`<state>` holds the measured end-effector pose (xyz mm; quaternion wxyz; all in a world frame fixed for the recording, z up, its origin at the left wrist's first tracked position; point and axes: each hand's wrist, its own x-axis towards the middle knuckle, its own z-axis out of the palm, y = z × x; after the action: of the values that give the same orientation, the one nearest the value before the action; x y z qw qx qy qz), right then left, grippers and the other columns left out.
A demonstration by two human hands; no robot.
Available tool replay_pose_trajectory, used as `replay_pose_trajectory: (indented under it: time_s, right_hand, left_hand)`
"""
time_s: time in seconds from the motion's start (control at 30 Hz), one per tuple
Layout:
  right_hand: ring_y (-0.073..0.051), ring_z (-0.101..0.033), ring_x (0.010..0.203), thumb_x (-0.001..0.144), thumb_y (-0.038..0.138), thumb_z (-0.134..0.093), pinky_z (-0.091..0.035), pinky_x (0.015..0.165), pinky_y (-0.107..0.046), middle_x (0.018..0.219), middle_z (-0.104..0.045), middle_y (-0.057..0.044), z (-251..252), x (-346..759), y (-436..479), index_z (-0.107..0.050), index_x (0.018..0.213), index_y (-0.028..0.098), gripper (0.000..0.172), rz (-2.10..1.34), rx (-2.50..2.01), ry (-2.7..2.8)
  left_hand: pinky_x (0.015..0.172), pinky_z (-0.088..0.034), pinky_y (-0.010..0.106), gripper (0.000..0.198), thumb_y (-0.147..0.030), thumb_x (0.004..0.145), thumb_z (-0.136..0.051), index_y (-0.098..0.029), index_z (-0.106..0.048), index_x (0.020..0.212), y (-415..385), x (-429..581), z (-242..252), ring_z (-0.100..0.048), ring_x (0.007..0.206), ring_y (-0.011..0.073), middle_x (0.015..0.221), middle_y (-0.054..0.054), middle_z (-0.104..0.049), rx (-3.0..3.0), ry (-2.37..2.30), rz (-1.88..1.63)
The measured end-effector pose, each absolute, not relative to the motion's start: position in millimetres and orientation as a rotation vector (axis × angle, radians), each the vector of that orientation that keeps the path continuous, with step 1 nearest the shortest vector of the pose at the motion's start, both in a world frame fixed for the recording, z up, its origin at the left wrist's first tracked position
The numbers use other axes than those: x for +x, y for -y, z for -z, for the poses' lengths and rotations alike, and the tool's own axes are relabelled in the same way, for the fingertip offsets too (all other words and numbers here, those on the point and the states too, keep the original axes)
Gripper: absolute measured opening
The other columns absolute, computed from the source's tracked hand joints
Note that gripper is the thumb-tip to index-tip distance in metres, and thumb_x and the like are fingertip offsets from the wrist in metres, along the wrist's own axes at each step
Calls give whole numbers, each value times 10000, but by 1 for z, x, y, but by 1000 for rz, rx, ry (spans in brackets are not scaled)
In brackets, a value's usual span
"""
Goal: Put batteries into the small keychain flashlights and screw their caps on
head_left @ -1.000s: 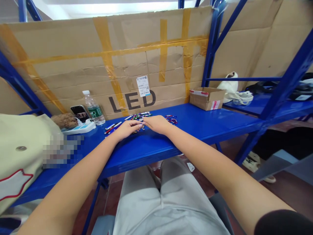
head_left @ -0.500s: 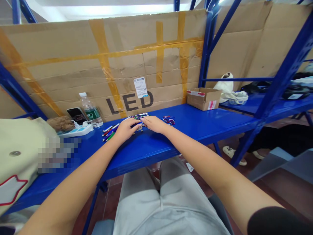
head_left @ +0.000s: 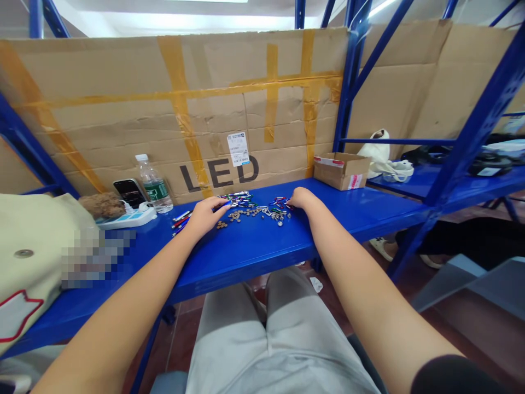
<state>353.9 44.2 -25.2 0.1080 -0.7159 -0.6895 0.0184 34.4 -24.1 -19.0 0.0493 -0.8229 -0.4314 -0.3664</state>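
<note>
Left hand: just left of the frame's centre, the left hand (head_left: pixel 205 214) had its thumb and forefinger drawn near each other by a bit of blue; whether they pinched it could not be told.
Right hand: right of centre, the right hand (head_left: pixel 302 198) had its fingers curled down at the short red-and-blue pieces (head_left: pixel 280 202); their grip was hidden.
Short pieces: looked light, stiff and slick; best taken mid-length between thumb and fingertip.
Slim tubes: the slim tubes (head_left: pixel 180 219), left of the left hand, seemed rigid and apt to roll; best held around the barrel.
Tiny parts: the brassy bits (head_left: pixel 234 216), at centre on the blue tabletop (head_left: pixel 241 246), were probably hard and easily scattered; best picked by their edges.
</note>
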Motion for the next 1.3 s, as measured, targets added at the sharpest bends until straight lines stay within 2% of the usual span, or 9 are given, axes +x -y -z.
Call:
replay_pose_trajectory:
  time_s: [0.2, 0.3, 0.43, 0.57, 0.67, 0.83, 0.97, 1.1, 1.3]
  right_hand:
    - [-191, -656, 782, 861, 262, -582, -457, 663, -267, 897, -715, -130, 14, 334, -20, -666, 889, 120, 168, -178, -1698, 1858]
    - [-110, -621, 660, 880, 247, -561, -442, 584, -206, 876, -716, -67, 11, 306, 0, -602, 933, 135, 130, -585, -1214, 2000]
    - [-88, -580, 573, 863, 213, -562, -439, 550, -197, 758, -692, -27, 18, 271, 10, -555, 847, 148, 67, -750, -936, 2058]
    - [-82, -562, 536, 859, 210, -571, -447, 548, -205, 733, -669, -8, 27, 259, 8, -538, 818, 158, 74, -791, -850, 2131]
    - [-103, -584, 578, 902, 251, -528, -458, 587, -226, 771, -679, -28, 27, 259, 13, -537, 873, 157, 98, -655, -867, 2234]
    - [-237, -654, 852, 961, 334, -419, -445, 719, -316, 980, -695, -140, 24, 256, 28, -574, 1001, 137, 254, 83, -959, 2551]
    - [-300, -669, 853, 967, 360, -379, -434, 748, -362, 962, -702, -167, 27, 249, 33, -559, 1106, 106, 340, 494, -1116, 2589]
    - [-309, -671, 868, 974, 336, -356, -427, 742, -358, 932, -707, -167, 28, 248, 29, -547, 1119, 103, 334, 575, -1185, 2562]
    - [-267, -668, 886, 1000, 325, -298, -407, 684, -309, 964, -702, -145, 24, 253, 27, -522, 1076, 120, 313, 351, -1229, 2473]
  left_hand:
    - [883, -479, 361, 343, -469, 872, -531, -193, -701, 986, 27, 41, 21, -637, 928, 239, 1001, 77, -713, -2581, 1326, 1051]
    - [808, -489, 349, 305, -425, 895, -484, -183, -647, 988, 33, 51, 20, -628, 839, 220, 918, 62, -701, -2679, 1369, 1023]
    - [717, -471, 323, 282, -403, 924, -389, -183, -558, 877, 36, 63, 20, -588, 758, 197, 811, 37, -646, -2706, 1424, 1040]
    - [631, -433, 308, 317, -455, 905, -427, -200, -493, 729, 31, 65, 24, -531, 656, 182, 694, 16, -586, -2666, 1442, 1017]
    - [645, -437, 314, 341, -470, 898, -439, -201, -513, 701, 27, 63, 27, -519, 656, 188, 663, 18, -582, -2681, 1392, 1058]
    - [668, -431, 316, 363, -489, 901, -400, -194, -536, 737, 26, 62, 27, -521, 682, 190, 702, 20, -592, -2732, 1395, 1052]
    - [631, -410, 309, 352, -462, 901, -384, -197, -477, 689, 28, 64, 25, -490, 639, 175, 670, 8, -547, -2739, 1433, 978]
    - [655, -429, 303, 334, -455, 892, -406, -196, -490, 699, 31, 63, 21, -508, 670, 176, 685, 7, -562, -2749, 1460, 1027]
    - [751, -454, 331, 230, -361, 827, -448, -174, -573, 777, 37, 61, 18, -570, 754, 204, 785, 22, -634, -2881, 1523, 880]
